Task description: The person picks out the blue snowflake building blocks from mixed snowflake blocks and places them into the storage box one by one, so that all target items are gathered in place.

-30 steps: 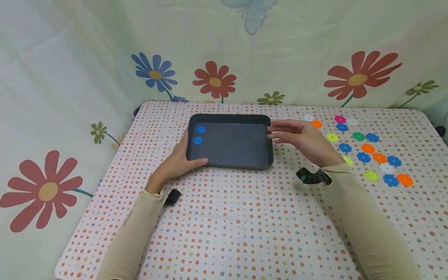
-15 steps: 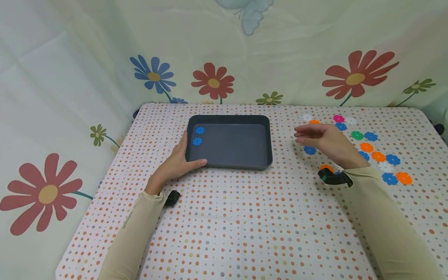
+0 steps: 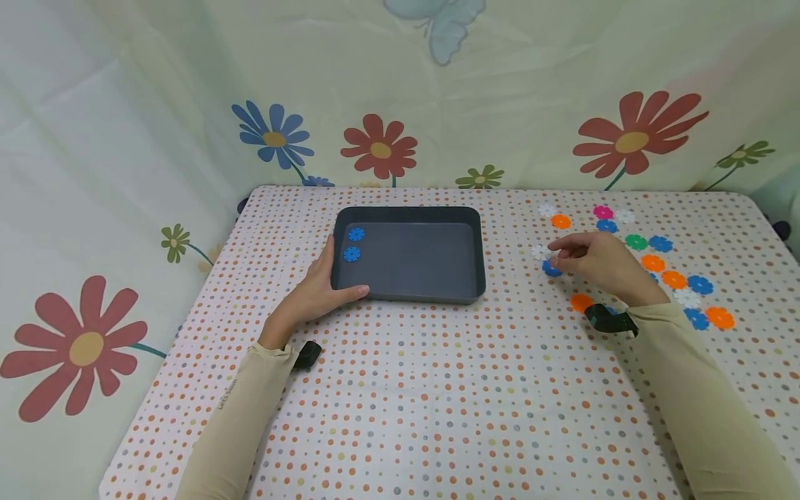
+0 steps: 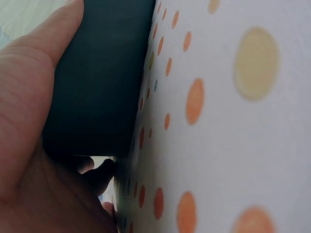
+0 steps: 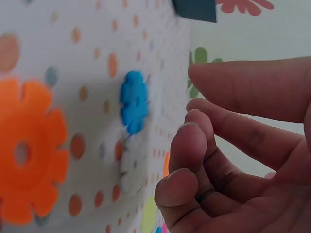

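Observation:
A dark grey rectangular tray (image 3: pixel 412 260) rests on the table, with two blue notched plastic discs (image 3: pixel 353 244) near its left wall. My left hand (image 3: pixel 315 288) holds the tray's front left corner, thumb along the front wall and fingers at the left side. In the left wrist view the thumb lies against the dark tray wall (image 4: pixel 102 82). My right hand (image 3: pixel 596 264) hovers by a blue disc (image 3: pixel 552 269) and a white disc (image 3: pixel 540 252). In the right wrist view, its loosely bent fingers are apart from the blue disc (image 5: pixel 133 102), white disc (image 5: pixel 133 165) and orange disc (image 5: pixel 31 150).
Several more notched discs in orange, blue, white, green and pink lie scattered on the right, such as a green disc (image 3: pixel 636 242) and an orange disc (image 3: pixel 721 318). A dotted cloth covers the table (image 3: pixel 400 403). A floral curtain (image 3: pixel 525 97) hangs behind it.
My right hand has moved away from the tray's right side, rightward to the scattered discs, and its fingers have bent more. The left hand keeps its place on the tray.

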A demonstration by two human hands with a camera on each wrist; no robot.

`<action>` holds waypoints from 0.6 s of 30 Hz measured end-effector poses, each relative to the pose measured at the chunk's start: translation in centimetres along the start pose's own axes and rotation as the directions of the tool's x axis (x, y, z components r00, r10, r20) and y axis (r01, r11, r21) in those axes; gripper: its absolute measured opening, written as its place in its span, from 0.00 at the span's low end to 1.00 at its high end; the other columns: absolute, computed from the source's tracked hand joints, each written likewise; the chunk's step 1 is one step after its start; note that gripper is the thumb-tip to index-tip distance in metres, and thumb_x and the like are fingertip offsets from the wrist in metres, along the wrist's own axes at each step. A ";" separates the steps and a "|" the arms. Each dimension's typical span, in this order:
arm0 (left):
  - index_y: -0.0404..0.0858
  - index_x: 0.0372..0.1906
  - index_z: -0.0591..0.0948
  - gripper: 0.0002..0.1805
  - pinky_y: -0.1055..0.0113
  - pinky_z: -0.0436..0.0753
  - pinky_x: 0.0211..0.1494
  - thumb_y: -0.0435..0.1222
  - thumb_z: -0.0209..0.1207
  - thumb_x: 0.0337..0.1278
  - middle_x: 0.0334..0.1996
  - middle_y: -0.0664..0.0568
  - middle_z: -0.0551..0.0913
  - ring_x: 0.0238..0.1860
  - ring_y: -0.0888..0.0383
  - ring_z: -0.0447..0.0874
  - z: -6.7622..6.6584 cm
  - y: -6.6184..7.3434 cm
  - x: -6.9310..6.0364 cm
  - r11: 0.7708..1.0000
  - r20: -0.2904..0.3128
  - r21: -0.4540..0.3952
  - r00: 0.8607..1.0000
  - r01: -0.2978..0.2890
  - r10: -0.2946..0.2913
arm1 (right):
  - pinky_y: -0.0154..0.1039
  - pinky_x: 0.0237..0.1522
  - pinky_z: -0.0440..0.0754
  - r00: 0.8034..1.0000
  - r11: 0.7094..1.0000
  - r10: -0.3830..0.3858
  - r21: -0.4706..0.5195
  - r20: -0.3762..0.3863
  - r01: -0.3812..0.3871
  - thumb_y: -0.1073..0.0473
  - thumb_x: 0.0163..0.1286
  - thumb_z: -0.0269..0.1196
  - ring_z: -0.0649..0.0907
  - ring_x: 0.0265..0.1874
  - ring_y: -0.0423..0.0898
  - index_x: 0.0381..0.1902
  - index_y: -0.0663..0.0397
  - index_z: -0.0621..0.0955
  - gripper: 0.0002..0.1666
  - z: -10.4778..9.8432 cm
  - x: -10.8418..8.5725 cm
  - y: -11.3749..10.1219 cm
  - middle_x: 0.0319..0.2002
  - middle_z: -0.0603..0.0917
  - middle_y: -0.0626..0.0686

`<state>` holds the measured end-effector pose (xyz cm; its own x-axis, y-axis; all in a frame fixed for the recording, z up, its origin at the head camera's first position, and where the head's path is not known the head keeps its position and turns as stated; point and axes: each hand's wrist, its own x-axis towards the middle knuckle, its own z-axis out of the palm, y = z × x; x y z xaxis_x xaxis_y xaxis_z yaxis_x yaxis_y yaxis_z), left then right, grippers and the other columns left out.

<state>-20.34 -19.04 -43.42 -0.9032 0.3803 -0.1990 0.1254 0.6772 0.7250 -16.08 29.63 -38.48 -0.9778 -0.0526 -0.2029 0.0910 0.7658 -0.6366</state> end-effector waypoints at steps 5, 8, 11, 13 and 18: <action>0.53 0.86 0.24 0.74 0.31 0.45 0.80 0.69 0.67 0.59 0.87 0.54 0.27 0.86 0.43 0.27 0.0 0.1 -0.1 1.000 0.000 0.000 1.000 0.003 -0.003 | 0.45 0.39 0.78 1.000 0.998 0.028 -0.051 0.008 -0.028 0.60 0.77 0.68 0.76 0.44 0.59 0.62 0.71 0.81 0.23 0.4 0.3 0.7 0.46 0.80 0.63; 0.53 0.86 0.24 0.74 0.31 0.45 0.80 0.70 0.67 0.59 0.87 0.54 0.27 0.86 0.43 0.27 0.0 0.1 -0.1 1.000 0.000 0.003 1.000 0.004 -0.004 | 0.48 0.40 0.78 0.999 0.997 0.037 -0.070 0.017 -0.035 0.61 0.77 0.67 0.75 0.44 0.61 0.61 0.70 0.82 0.22 0.5 0.4 1.0 0.47 0.79 0.65; 0.53 0.86 0.24 0.74 0.31 0.45 0.80 0.70 0.67 0.58 0.87 0.54 0.27 0.86 0.43 0.27 0.0 0.0 -0.1 1.000 -0.001 0.005 1.000 0.002 -0.002 | 0.50 0.40 0.77 0.999 0.995 0.033 -0.092 0.019 -0.031 0.61 0.76 0.68 0.74 0.45 0.62 0.60 0.71 0.82 0.21 0.5 0.5 1.2 0.48 0.78 0.66; 0.53 0.86 0.24 0.74 0.31 0.45 0.80 0.70 0.67 0.58 0.87 0.54 0.27 0.86 0.43 0.27 0.1 0.0 -0.1 1.000 -0.001 0.003 1.000 -0.001 0.001 | 0.50 0.40 0.77 0.999 0.994 0.027 -0.104 0.019 -0.025 0.62 0.75 0.68 0.74 0.45 0.62 0.59 0.71 0.82 0.21 0.6 0.5 1.4 0.48 0.77 0.67; 0.53 0.86 0.24 0.74 0.31 0.45 0.80 0.69 0.67 0.59 0.87 0.54 0.27 0.86 0.43 0.27 0.0 0.0 0.0 1.000 0.000 0.003 1.000 -0.004 0.004 | 0.57 0.45 0.79 1.000 0.992 0.007 -0.128 0.012 -0.006 0.64 0.73 0.69 0.75 0.46 0.64 0.57 0.74 0.82 0.20 1.0 0.7 1.4 0.50 0.77 0.70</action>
<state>-20.28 -19.02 -43.41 -0.9026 0.3830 -0.1963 0.1302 0.6777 0.7237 -16.49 30.01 -40.24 -0.9749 -0.0546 -0.2161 0.0715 0.8416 -0.5353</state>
